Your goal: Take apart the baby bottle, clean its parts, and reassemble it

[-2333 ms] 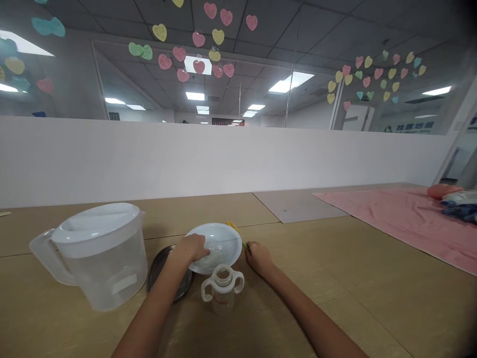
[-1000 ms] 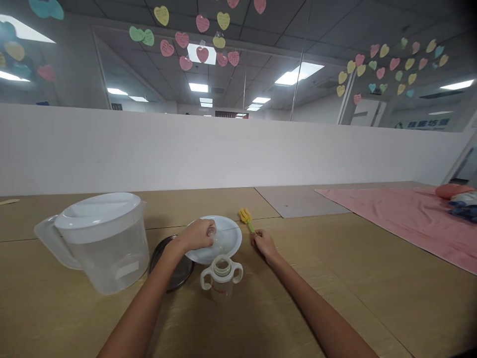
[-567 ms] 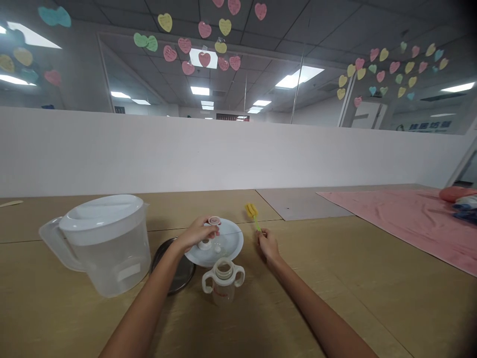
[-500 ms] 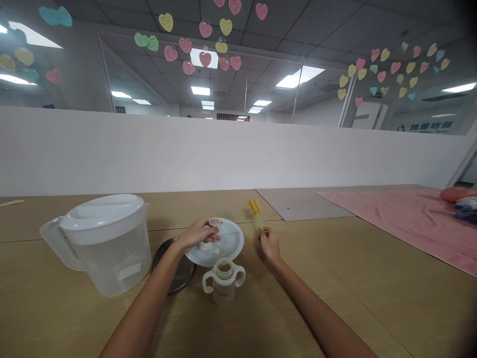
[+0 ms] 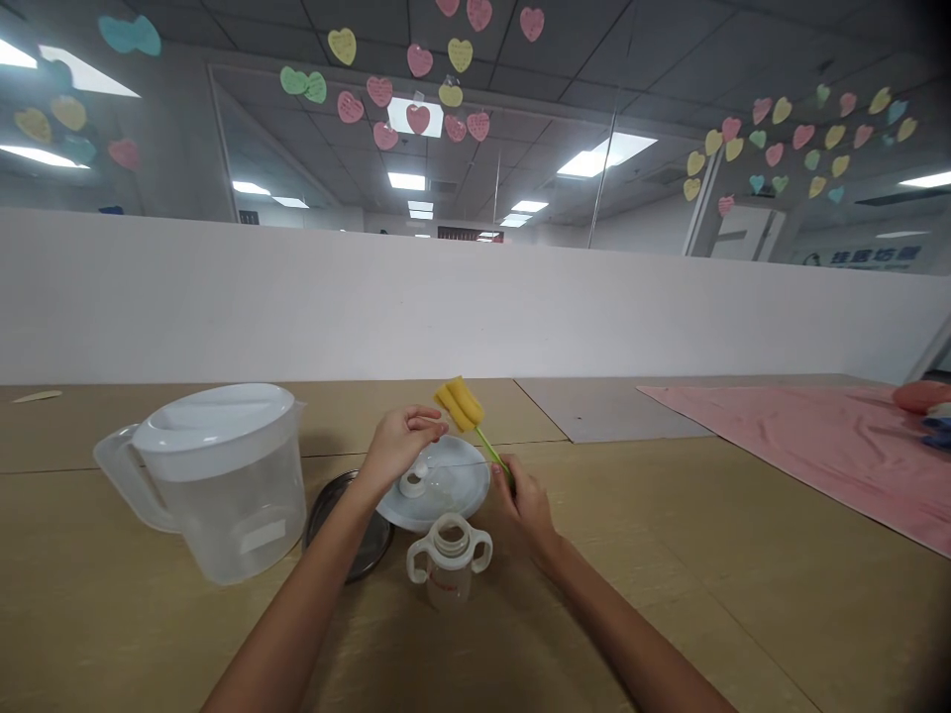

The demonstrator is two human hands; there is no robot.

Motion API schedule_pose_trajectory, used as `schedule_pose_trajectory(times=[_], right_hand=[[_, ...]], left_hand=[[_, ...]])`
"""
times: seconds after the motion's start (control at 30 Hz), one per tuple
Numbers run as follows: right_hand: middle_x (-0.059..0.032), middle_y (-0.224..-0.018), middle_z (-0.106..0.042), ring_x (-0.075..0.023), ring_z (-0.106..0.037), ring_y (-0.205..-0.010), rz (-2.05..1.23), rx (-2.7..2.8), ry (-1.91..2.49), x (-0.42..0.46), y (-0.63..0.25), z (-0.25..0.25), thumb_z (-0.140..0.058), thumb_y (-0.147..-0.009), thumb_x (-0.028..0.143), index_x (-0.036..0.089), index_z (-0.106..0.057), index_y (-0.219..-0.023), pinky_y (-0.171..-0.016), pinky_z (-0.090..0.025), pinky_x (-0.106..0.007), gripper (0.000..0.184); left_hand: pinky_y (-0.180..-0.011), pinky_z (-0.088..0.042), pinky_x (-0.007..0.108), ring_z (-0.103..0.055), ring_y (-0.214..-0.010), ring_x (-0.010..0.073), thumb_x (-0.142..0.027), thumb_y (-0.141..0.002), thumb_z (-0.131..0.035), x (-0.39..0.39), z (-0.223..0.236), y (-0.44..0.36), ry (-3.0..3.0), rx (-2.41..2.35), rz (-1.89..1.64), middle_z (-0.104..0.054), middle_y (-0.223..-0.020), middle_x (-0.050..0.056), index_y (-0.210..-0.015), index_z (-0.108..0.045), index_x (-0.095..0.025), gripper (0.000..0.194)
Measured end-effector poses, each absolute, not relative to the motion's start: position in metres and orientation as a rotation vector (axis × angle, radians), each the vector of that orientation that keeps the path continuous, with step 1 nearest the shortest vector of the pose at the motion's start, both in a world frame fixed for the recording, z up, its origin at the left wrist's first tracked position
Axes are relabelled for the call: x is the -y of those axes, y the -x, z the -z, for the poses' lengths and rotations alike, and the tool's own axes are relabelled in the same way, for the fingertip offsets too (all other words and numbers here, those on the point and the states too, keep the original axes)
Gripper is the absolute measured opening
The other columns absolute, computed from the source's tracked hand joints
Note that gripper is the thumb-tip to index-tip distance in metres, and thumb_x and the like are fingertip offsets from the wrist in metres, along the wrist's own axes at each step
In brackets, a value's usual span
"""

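My right hand (image 5: 526,500) is closed around the green handle of a yellow sponge bottle brush (image 5: 462,404), its head tilted up to the left. My left hand (image 5: 405,444) hovers over the plate's left side, fingers bent and a little apart near the sponge, with nothing visible in them. Below it, a white plate (image 5: 470,495) carries a small white ring-shaped part (image 5: 412,482) and a clear piece that is hard to make out. In front of the plate stands a clear baby bottle (image 5: 449,579), uncapped, with two white side handles.
A large lidded plastic pitcher (image 5: 230,495) stands at the left. Beside it lies a dark round tray (image 5: 368,555), partly behind my left forearm. A pink cloth (image 5: 817,426) and a grey mat (image 5: 609,411) lie on the right; a low white wall (image 5: 475,307) runs behind the table.
My right hand has brought the bottle brush left, over the plate's far edge. The small round-topped clear piece no longer shows in my left hand, which has risen slightly leftward.
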State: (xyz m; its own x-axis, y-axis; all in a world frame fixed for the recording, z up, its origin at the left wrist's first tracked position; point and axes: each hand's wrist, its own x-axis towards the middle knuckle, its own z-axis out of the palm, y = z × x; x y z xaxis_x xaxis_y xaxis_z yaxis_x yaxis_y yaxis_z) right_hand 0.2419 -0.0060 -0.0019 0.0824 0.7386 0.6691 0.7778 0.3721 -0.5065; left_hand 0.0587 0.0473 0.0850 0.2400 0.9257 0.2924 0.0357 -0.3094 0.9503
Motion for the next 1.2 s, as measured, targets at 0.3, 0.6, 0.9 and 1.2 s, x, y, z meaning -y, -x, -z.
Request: schedule_pose_trajectory(times=[0.3, 0.6, 0.9, 1.2], right_hand=[[0.0030, -0.061, -0.046, -0.0102, -0.040, -0.053, -0.151, 1.278, 1.182, 0.006, -0.243, -0.004, -0.038, -0.086, 0.043, 0.017, -0.051, -0.082, -0.050, -0.030, -0.021, 0.029], [0.0038, -0.054, -0.041, -0.0092, -0.037, -0.050, -0.515, 1.471, 1.057, 0.004, -0.229, 0.004, -0.042, -0.083, 0.044, 0.016, -0.055, -0.071, -0.047, -0.030, -0.020, 0.032], [0.0012, -0.059, -0.054, -0.0105, -0.044, -0.052, -0.182, 1.722, 1.230, 0.013, -0.239, -0.008, -0.042, -0.082, 0.039, 0.017, -0.062, -0.073, -0.054, -0.033, -0.021, 0.031], [0.0020, -0.050, -0.046, -0.0117, -0.042, -0.051, -0.380, 1.239, 1.146, 0.001, -0.243, -0.010, -0.046, -0.077, 0.047, 0.015, -0.059, -0.071, -0.047, -0.031, -0.022, 0.035]], left_hand=[[-0.067, -0.042, 0.027, -0.059, -0.070, 0.0163, -0.043, -0.070, -0.059, -0.036, -0.096, -0.057, -1.681, -0.887, -1.180, -0.068, -0.075, 0.007, -0.079, -0.066, -0.011, 0.034], [-0.079, -0.043, 0.028, -0.058, -0.091, 0.0202, -0.040, -0.066, -0.063, -0.030, -0.102, -0.061, -1.507, -0.867, -1.531, -0.067, -0.098, 0.006, -0.091, -0.066, -0.014, 0.036], [-0.073, -0.046, 0.024, -0.060, -0.089, 0.0181, -0.044, -0.068, -0.060, -0.034, -0.106, -0.048, -1.504, -0.914, -1.471, -0.068, -0.093, 0.006, -0.087, -0.065, -0.015, 0.035], [-0.063, -0.042, 0.028, -0.059, -0.064, 0.0176, -0.031, -0.070, -0.056, -0.039, -0.115, -0.008, -2.149, -1.543, -1.478, -0.065, -0.076, 0.004, -0.075, -0.058, -0.020, 0.013]])
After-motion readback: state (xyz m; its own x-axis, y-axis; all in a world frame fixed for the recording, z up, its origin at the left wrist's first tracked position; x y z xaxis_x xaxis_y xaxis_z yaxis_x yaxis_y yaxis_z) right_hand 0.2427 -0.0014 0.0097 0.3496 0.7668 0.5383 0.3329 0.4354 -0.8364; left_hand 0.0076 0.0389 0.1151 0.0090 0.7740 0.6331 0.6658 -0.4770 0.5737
